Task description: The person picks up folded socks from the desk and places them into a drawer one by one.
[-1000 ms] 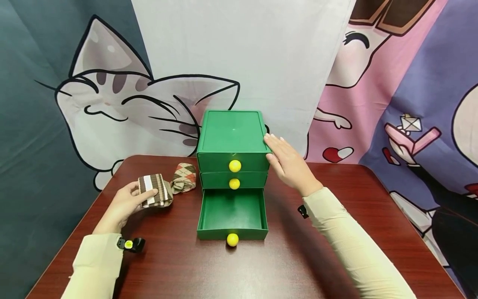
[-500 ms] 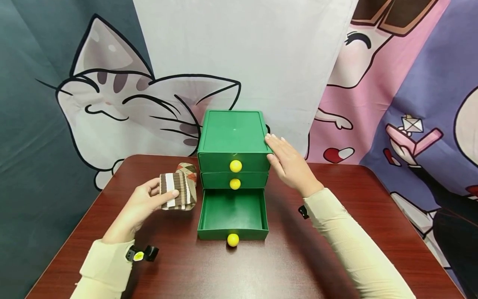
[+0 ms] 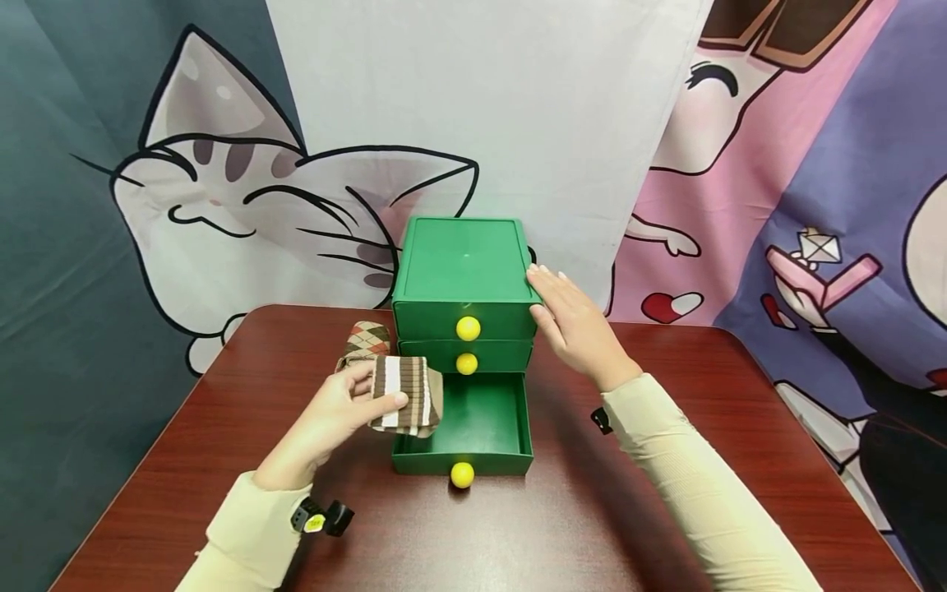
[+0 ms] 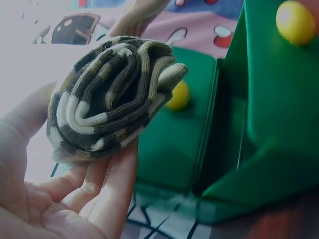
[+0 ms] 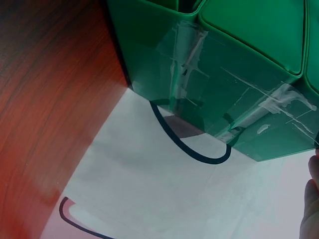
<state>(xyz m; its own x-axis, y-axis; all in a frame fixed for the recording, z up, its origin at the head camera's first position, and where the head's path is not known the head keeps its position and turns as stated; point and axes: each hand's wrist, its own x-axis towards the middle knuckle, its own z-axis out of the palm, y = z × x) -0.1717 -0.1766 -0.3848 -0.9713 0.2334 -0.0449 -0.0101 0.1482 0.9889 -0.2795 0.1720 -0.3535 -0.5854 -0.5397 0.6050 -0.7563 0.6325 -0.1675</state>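
Note:
My left hand pinches a rolled pair of striped brown, white and beige socks between thumb and fingers. The bundle hangs over the left side of the pulled-out bottom drawer; its coiled knit end faces the left wrist view. My right hand rests, fingers straight, against the upper right edge of the green drawer cabinet. Only a bit of its fingers shows in the right wrist view. A second rolled sock bundle, argyle-patterned, lies left of the cabinet, partly hidden behind the striped one.
Yellow ball knobs stick out from the drawer fronts, and the upper two drawers are closed. The cabinet stands on a reddish-brown wooden table. Behind it hangs a cartoon-printed cloth. Clear tape runs along the cabinet's side.
My left hand has carried the striped socks rightward from beside the argyle bundle to over the open drawer's left part. The right hand stays in place on the cabinet.

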